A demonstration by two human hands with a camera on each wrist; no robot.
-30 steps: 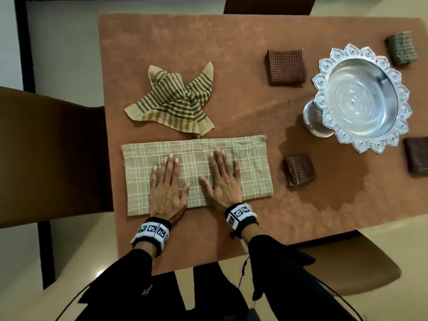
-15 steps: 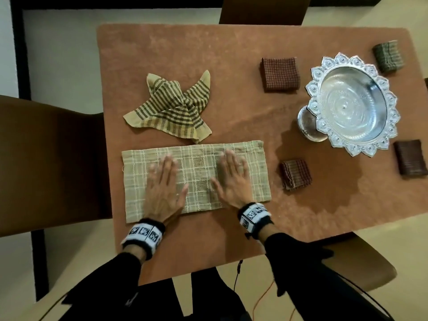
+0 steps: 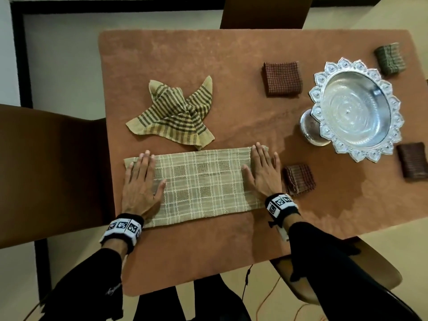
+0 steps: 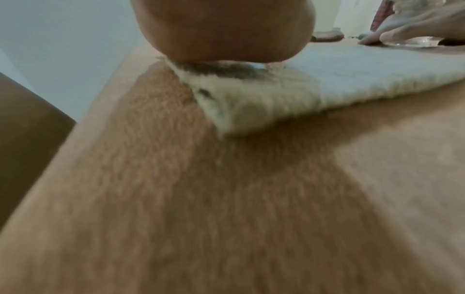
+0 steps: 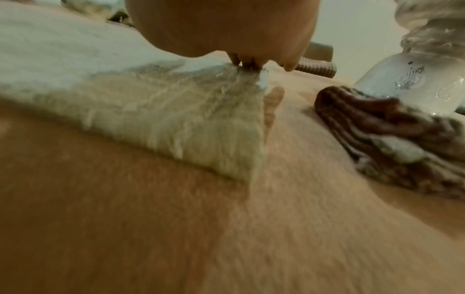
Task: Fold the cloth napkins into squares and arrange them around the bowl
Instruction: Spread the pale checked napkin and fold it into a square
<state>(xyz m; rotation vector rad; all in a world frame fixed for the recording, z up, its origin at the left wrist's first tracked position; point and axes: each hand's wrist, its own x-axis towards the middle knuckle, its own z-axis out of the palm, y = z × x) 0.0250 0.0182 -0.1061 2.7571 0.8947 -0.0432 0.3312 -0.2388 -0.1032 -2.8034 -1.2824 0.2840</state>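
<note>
A beige checked napkin [image 3: 201, 184], folded into a long strip, lies near the front of the brown table [image 3: 231, 66]. My left hand [image 3: 141, 179] lies flat on its left end and my right hand [image 3: 262, 172] flat on its right end, fingers straight. The wrist views show each palm pressing a napkin corner [image 4: 251, 103] [image 5: 176, 111]. A striped unfolded napkin [image 3: 176, 117] lies crumpled behind the strip. The silver pedestal bowl [image 3: 356, 110] stands at the right with folded squares around it: red-brown [image 3: 282, 78], green [image 3: 390, 59], dark brown [image 3: 413, 159] and plaid brown [image 3: 298, 179].
A brown chair [image 3: 51, 172] stands at the table's left side, another chair back [image 3: 266, 12] at the far edge, and a seat [image 3: 370, 269] at the lower right. An orange cable [image 3: 266, 295] trails on the floor. The plaid square lies just right of my right hand.
Both hands slid apart along the beige napkin, from its middle out to its two ends, smoothing it flat. The other napkins and the bowl stayed where they were.
</note>
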